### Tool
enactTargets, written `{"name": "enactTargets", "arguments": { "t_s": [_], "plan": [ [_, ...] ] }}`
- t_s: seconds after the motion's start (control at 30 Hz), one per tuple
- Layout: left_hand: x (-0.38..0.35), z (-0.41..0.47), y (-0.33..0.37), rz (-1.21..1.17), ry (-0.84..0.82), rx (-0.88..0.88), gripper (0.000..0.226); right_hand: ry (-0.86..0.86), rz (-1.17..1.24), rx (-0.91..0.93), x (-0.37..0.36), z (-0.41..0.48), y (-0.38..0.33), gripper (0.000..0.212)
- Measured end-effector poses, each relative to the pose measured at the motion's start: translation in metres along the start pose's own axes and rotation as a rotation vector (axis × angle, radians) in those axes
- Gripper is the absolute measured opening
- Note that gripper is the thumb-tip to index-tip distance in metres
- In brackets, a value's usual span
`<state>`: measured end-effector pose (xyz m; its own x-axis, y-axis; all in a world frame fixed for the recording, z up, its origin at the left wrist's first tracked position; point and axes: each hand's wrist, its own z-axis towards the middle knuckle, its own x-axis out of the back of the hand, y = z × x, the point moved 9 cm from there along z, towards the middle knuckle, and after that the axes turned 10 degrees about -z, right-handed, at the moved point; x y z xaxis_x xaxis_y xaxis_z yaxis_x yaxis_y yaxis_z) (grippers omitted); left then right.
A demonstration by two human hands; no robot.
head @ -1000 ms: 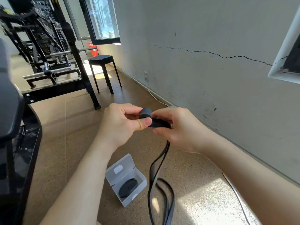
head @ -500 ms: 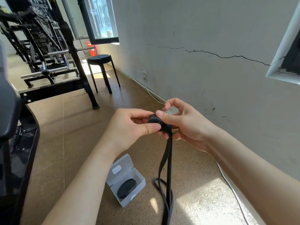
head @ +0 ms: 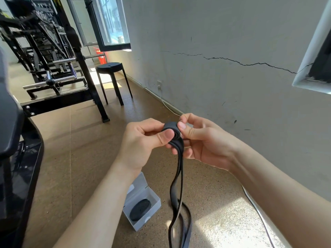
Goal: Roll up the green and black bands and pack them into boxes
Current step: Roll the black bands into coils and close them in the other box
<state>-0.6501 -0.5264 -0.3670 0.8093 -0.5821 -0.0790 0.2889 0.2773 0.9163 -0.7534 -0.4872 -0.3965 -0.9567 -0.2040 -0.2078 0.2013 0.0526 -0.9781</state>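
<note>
— Head view puts our left hand [head: 143, 142] and right hand [head: 202, 140] at centre, both pinching the small coil of the flat black rubber band [head: 171, 129]. Where's its tail?

— Hanging toward six o'clock, down to the speckled cork floor [head: 80, 158]. We judge rolling is the step in hand.

— And next?

— We turn the coil tightly, feeding slack up. The open clear plastic box [head: 154, 212] at seven o'clock already holds a rolled black band [head: 140, 209].

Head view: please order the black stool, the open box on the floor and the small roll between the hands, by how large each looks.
1. Stool
2. Box, close to the stool; nearness unsure
3. Roll
</note>
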Motion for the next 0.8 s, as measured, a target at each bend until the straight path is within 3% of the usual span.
{"name": "enactTargets", "arguments": {
  "t_s": [0.13, 0.4, 0.6, 0.8],
  "plan": [
    [-0.005, -0.001, 0.002, -0.062, -0.057, -0.025, 0.035, -0.11, 0.04, -0.031, -0.009, -0.002, 0.004, 0.022],
    [-0.02, -0.004, -0.01, -0.191, -0.14, 0.141, 0.051, -0.059, 0.106, 0.068, -0.003, -0.001, -0.008, 0.03],
    [-0.017, -0.004, -0.006, -0.164, -0.025, 0.095, 0.029, -0.024, 0.089, 0.04, -0.003, 0.0, -0.006, 0.024],
    [-0.017, -0.004, -0.006, -0.152, -0.021, 0.1, 0.03, 0.001, 0.093, 0.016, 0.0, -0.001, -0.004, 0.018]
  ]
}}
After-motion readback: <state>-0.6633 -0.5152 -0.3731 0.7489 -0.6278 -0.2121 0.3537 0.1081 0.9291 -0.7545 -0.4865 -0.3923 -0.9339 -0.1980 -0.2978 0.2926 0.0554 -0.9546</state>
